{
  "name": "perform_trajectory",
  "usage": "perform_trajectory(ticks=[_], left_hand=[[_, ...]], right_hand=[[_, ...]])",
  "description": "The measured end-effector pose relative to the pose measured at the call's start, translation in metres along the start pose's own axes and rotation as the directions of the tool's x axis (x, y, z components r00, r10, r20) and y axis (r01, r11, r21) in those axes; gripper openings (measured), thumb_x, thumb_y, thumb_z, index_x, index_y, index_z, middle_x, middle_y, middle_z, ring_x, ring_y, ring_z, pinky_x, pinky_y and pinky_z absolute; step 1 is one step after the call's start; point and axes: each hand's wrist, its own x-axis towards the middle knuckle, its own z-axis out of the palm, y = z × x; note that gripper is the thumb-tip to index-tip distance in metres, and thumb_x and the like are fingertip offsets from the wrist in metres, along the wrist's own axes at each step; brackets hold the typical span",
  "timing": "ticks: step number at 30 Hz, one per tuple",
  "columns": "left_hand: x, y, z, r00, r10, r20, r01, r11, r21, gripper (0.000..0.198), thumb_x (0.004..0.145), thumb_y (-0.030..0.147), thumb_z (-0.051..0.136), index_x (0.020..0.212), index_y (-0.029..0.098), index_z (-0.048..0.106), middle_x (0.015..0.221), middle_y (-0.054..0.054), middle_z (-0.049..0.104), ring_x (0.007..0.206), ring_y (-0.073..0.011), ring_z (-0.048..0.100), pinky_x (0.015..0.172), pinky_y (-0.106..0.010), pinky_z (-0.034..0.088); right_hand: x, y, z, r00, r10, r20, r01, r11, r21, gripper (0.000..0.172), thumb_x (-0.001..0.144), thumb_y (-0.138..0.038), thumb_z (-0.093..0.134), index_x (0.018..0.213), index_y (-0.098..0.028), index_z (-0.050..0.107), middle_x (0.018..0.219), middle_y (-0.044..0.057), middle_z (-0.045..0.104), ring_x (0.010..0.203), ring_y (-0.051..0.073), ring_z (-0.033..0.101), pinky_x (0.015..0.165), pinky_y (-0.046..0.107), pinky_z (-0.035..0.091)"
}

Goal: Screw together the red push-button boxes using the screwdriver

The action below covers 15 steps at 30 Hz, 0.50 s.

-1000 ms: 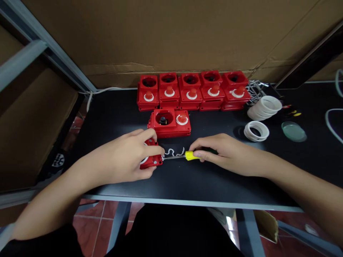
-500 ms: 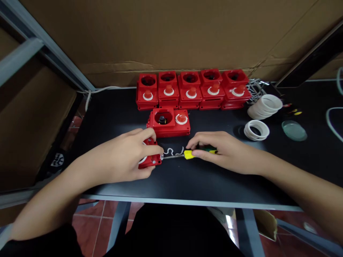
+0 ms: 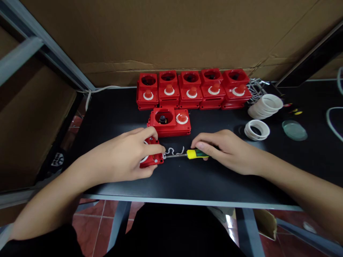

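Where the worktop (image 3: 187, 189) comes nearest the body, a pale edge strip runs along its dark surface. Just past that edge, the left hand (image 3: 131, 153) is clamped over a red case (image 3: 153, 159), thumb on the near side and fingers across the top and far side. To its right, the right hand (image 3: 222, 151) has thumb and fingers closed round the yellow and green handle of a screwdriver (image 3: 197, 154). The shaft points left to the case's right end; whether the tip touches cannot be told. A white squiggle (image 3: 170, 151) lies just beyond the shaft. Slightly farther back sits a second case (image 3: 168, 132), with a round opening and a red dome ringed in white. Well to the right are a few white rings (image 3: 261, 137) and clear discs (image 3: 294, 131), with a taller ring stack (image 3: 257, 111) behind. Five cases (image 3: 190, 101) stand side by side at the back, loose screws (image 3: 255, 91) at their right end, before a cardboard wall (image 3: 171, 35).
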Motion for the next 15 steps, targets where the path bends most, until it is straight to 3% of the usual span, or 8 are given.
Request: perform_trajectory(ticks=[4,7,10,13,15], left_hand=[[-0.001,0.0,-0.003,1.0,-0.014,-0.024,0.013,0.999,-0.033,0.027,0.104,0.028,0.076,0.128,0.03,0.086,0.127,-0.006,0.068,0.091,-0.0194,0.074,0.083,-0.033,0.06],[-0.003,-0.001,-0.005,0.997,-0.019,-0.068,0.014,0.997,-0.075,0.028,0.103,0.027,0.076,0.129,0.031,0.086,0.129,-0.006,0.069,0.091,-0.0179,0.075,0.085,-0.032,0.06],[-0.003,0.0,-0.005,0.996,-0.02,-0.083,0.012,0.995,-0.101,0.028,0.103,0.027,0.076,0.13,0.032,0.085,0.132,-0.006,0.069,0.095,-0.0185,0.076,0.088,-0.032,0.061],[-0.002,0.0,-0.005,0.998,-0.021,-0.055,0.016,0.994,-0.104,0.028,0.103,0.027,0.077,0.128,0.032,0.086,0.13,-0.006,0.069,0.094,-0.0184,0.076,0.088,-0.032,0.061],[-0.001,0.001,-0.005,0.999,-0.024,-0.032,0.021,0.994,-0.106,0.027,0.103,0.026,0.077,0.128,0.031,0.086,0.129,-0.005,0.069,0.093,-0.018,0.076,0.088,-0.032,0.061]], right_hand=[[0.0,0.003,-0.004,0.993,-0.008,-0.12,0.013,0.999,0.047,0.029,0.108,-0.052,0.074,0.105,-0.024,0.08,0.089,0.003,0.082,0.076,0.019,0.073,0.072,0.031,0.057],[0.004,0.009,-0.008,0.979,0.025,-0.203,0.026,0.969,0.246,0.044,0.087,-0.056,0.1,0.11,-0.025,0.081,0.102,0.006,0.086,0.092,0.024,0.081,0.087,0.037,0.066],[0.008,0.01,-0.011,0.971,0.034,-0.236,0.063,0.918,0.391,0.054,0.074,-0.05,0.111,0.109,-0.024,0.078,0.104,0.006,0.086,0.096,0.025,0.083,0.091,0.038,0.069],[0.005,0.008,-0.01,0.979,0.044,-0.2,0.05,0.894,0.444,0.053,0.088,-0.062,0.1,0.115,-0.024,0.076,0.106,0.007,0.084,0.08,0.019,0.079,0.068,0.03,0.063],[0.001,0.006,-0.01,0.984,0.113,-0.137,-0.037,0.885,0.464,0.059,0.104,-0.08,0.075,0.123,-0.024,0.074,0.091,0.004,0.078,0.06,0.015,0.066,0.048,0.026,0.046]])
